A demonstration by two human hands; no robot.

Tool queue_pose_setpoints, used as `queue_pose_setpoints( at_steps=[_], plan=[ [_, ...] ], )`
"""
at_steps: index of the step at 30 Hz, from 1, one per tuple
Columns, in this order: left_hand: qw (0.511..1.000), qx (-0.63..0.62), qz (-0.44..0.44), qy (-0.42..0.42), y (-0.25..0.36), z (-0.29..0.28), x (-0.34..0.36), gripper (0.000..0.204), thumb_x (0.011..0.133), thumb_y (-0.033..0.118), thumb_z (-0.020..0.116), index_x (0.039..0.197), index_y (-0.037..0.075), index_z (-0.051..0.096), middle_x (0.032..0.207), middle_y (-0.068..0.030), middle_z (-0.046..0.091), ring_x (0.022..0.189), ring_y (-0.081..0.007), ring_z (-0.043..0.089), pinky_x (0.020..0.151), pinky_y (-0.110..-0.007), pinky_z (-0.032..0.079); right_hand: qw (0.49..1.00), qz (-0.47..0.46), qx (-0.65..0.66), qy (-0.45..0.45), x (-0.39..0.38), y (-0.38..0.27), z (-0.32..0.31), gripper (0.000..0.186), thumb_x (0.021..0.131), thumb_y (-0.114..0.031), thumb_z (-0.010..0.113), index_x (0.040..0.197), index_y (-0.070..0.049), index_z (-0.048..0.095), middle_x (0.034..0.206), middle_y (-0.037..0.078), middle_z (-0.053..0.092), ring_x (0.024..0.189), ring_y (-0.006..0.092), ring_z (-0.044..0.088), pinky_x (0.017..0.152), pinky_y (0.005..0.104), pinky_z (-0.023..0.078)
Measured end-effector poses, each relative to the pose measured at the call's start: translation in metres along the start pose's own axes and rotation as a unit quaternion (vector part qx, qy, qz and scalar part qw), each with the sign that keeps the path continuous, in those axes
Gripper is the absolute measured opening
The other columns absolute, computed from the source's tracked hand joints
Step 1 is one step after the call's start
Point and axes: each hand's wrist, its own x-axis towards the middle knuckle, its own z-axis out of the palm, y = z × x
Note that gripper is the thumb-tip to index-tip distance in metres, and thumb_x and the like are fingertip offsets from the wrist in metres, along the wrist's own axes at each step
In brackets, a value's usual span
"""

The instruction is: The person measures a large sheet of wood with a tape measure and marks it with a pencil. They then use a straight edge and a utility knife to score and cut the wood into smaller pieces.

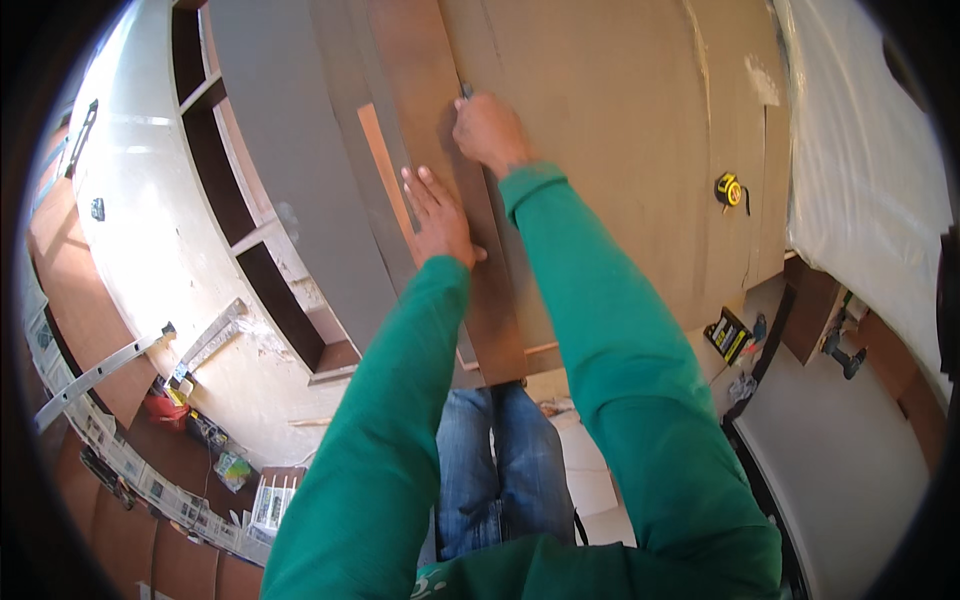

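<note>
A long brown board strip (405, 60) lies lengthwise on the large sheet-covered work surface (620, 120). My left hand (440, 222) rests palm down on the strip, fingers outstretched toward a narrow orange gap (375, 140) to its left. Farther up, along the strip's right edge, my right hand (492, 130) is closed on a small grey tool (467, 90), probably a cutter; most of it is hidden by the fingers. A yellow tape measure (729, 189) lies to the right.
An open shelved frame (210, 82) runs along the left, with a metal level (100, 376) lower down. Plastic sheeting (860, 130) covers the far right. A dark box (728, 336) and a power drill (842, 355) sit below the work surface's right corner.
</note>
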Motion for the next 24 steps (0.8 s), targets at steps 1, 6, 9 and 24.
queue_pose_setpoints(
  at_steps=[1,6,9,24],
  plan=[
    [1.000,-0.007,0.008,-0.005,-0.003,-0.002,-0.002,0.154,0.057,0.018,0.101,0.160,-0.006,-0.012,0.170,-0.0271,-0.011,0.158,-0.0401,0.013,0.119,-0.044,0.042,0.999,-0.018,-0.040,-0.022,0.000,-0.002,-0.002,0.029,0.097,-0.018,0.058,0.101,0.007,0.072,0.103,0.031,0.071,0.097,0.0456,0.070,0.086,0.0510,0.057],
    [0.999,0.004,0.044,0.009,-0.010,0.001,-0.001,0.152,0.058,0.017,0.100,0.159,-0.007,-0.011,0.169,-0.0292,-0.009,0.157,-0.0423,0.014,0.118,-0.043,0.042,0.991,-0.035,-0.114,-0.066,0.011,0.009,0.012,0.027,0.088,-0.011,0.064,0.106,0.006,0.074,0.109,0.031,0.070,0.102,0.0422,0.070,0.091,0.0454,0.058],
    [0.999,-0.001,0.043,0.011,-0.001,0.000,-0.002,0.152,0.059,0.016,0.100,0.159,-0.007,-0.011,0.169,-0.0296,-0.008,0.157,-0.0433,0.015,0.119,-0.044,0.042,0.982,-0.089,-0.167,0.005,0.002,0.030,0.027,0.030,0.101,-0.021,0.057,0.091,0.002,0.073,0.099,0.026,0.072,0.093,0.0443,0.070,0.082,0.0496,0.057],
    [0.997,0.037,0.031,0.057,-0.012,0.016,0.006,0.153,0.057,0.025,0.102,0.161,-0.005,-0.006,0.170,-0.0296,-0.004,0.158,-0.0394,0.015,0.114,-0.043,0.049,0.989,0.131,0.030,-0.054,-0.172,0.047,0.050,0.033,0.103,-0.021,0.057,0.110,0.011,0.054,0.100,0.034,0.070,0.097,0.0481,0.069,0.085,0.0527,0.056]
  ],
)
